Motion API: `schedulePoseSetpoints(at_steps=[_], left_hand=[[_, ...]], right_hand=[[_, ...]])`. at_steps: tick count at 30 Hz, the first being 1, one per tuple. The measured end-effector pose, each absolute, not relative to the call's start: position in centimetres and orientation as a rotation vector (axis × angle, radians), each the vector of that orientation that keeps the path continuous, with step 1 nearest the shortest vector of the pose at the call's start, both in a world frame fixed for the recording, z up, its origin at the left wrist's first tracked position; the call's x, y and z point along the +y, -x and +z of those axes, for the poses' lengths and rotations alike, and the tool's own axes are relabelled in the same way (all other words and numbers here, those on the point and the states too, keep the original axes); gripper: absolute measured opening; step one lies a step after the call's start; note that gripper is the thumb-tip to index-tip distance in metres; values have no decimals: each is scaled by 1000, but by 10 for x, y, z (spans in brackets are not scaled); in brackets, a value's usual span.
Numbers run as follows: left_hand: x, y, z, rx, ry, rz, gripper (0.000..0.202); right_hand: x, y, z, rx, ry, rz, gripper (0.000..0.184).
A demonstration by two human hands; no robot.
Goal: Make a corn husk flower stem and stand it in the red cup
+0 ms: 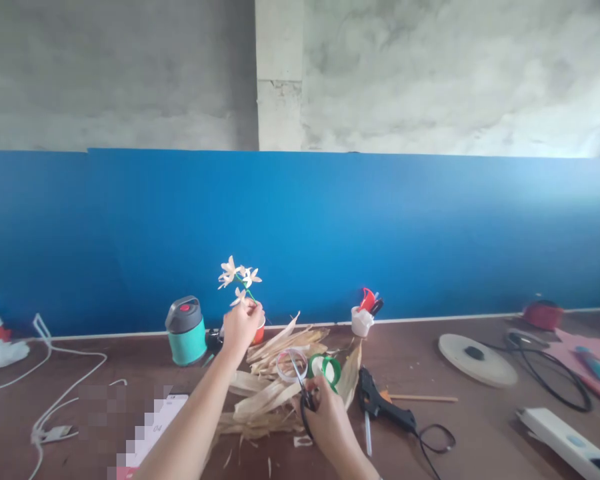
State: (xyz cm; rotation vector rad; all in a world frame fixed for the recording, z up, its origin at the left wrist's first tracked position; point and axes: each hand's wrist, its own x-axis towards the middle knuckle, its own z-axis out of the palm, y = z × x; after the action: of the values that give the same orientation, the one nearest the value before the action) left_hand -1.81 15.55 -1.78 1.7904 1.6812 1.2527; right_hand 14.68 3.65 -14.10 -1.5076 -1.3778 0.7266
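My left hand point(241, 327) is stretched out over the table, its fingers pinched round the green stem of a small sprig of white handmade flowers point(237, 275), held upright above a red cup point(259, 331). My right hand point(327, 417), closer to me, grips black-handled scissors point(300, 385) with the blades pointing up and away. Under both hands lies a heap of dried corn husks point(275, 387). Just beyond the scissors sit a roll of green tape point(326, 369) and a clear tape ring point(291, 365).
A black glue gun point(383, 405) with its cord lies right of the husks. Also on the brown table: a teal flask point(185, 331), a white cup of tools point(363, 320), a round white disc point(475, 360), black cable, white cables at left, and a white power strip point(563, 437). A blue board backs the table.
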Motion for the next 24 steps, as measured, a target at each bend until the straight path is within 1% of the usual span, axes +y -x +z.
schedulePoseSetpoints(at_steps=[5, 8, 11, 18, 24], left_hand=[[198, 34, -6, 2019, -1946, 964, 17], [209, 38, -13, 2098, -1987, 777, 25], [214, 39, -25, 2138, -2002, 642, 26], [207, 36, -53, 2213, -2027, 461, 25], [201, 29, -58, 2247, -2093, 396, 25]], right_hand=[[35, -143, -147, -1485, 1559, 619, 15], [34, -141, -149, -1560, 1605, 555, 14], [32, -140, -148, -1622, 1623, 536, 13], [29, -140, -145, -1667, 1622, 525, 14], [28, -139, -142, -1659, 1667, 517, 16]])
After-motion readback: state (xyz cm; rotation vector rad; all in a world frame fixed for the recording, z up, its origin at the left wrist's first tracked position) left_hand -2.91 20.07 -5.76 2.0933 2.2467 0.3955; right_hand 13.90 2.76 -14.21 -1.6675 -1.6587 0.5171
